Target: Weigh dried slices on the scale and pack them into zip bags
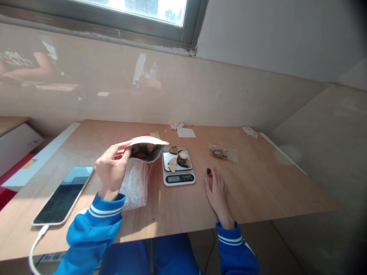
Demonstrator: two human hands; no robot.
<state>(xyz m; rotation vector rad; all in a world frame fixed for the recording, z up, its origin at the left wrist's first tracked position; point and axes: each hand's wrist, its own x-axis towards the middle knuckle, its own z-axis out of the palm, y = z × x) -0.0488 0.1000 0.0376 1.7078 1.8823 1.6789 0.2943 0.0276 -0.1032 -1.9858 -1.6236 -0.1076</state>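
My left hand is closed on the edge of a pouch, whose mouth gapes open. Dark and tan dried slices show inside it. Just right of the pouch, a small digital scale carries several dried slices, some pale and some dark brown; its lit display is too small to read. My right hand rests on the table with thumb and fingers apart. A small dark round piece lies by its index fingertip; whether they touch I cannot tell.
Clear zip bags lie under the pouch. A phone with a white cable is at the left. A small clear packet sits right of the scale. White paper and crumpled tissue lie along the table's back edge.
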